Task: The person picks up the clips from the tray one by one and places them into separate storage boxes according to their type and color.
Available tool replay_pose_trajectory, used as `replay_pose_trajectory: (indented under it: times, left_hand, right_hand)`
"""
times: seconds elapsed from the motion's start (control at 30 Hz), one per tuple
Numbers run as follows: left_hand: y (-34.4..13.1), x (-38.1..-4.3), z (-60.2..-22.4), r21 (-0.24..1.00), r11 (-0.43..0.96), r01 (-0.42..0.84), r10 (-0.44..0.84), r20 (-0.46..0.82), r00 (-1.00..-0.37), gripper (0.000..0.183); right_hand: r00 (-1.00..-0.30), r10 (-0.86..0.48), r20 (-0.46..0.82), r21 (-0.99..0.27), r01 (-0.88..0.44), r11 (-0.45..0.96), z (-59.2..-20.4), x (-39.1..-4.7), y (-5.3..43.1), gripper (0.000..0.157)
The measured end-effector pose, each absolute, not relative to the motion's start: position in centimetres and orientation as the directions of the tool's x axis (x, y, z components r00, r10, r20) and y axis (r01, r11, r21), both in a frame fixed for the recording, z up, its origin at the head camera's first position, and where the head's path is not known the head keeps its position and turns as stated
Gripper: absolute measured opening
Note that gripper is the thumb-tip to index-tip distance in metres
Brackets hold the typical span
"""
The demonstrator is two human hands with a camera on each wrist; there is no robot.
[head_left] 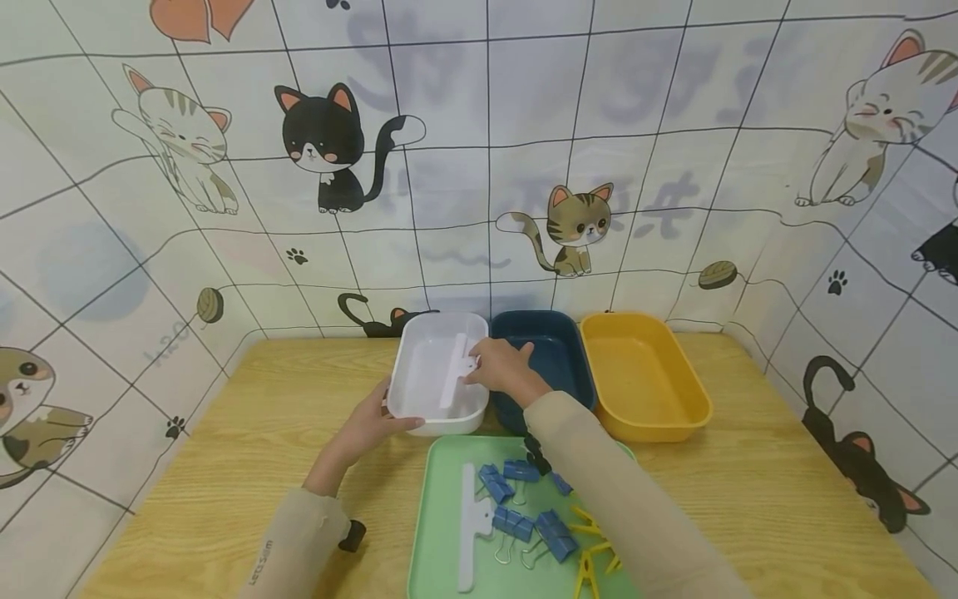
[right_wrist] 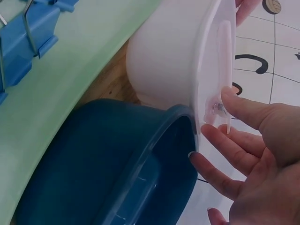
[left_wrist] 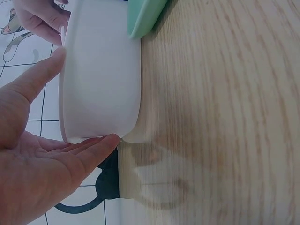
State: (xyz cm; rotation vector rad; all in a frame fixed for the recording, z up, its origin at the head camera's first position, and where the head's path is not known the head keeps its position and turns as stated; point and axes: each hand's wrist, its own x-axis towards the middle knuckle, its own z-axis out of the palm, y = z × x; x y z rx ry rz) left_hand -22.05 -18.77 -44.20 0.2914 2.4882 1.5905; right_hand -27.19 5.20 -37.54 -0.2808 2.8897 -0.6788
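Note:
A white plastic bin stands at the back of the table. A long white bar clip is within it, its strip lying along the bin's length. My right hand reaches over the bin's right rim and pinches the clip's handle between thumb and fingers. In the right wrist view, the clip's metal spring shows beside the thumb. My left hand rests against the bin's near left corner. Its straight fingers lie along the outer wall, with the thumb at the rim.
A dark blue bin and a yellow bin stand right of the white one. Before them lies a green tray, bearing another white bar clip, several blue binder clips and several yellow clips. My right forearm covers part of it.

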Motion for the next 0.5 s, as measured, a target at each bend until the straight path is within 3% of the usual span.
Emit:
replay_pose_trajectory:
  times: [0.5]
  left_hand:
    - [-18.67,-22.04,-44.10,0.911,0.406,0.073,0.260,-0.039,-0.965,0.089]
  right_hand:
    - [-0.969,-0.198,-0.147,-0.409,-0.123,0.904,-38.44,-27.34,4.92,0.067]
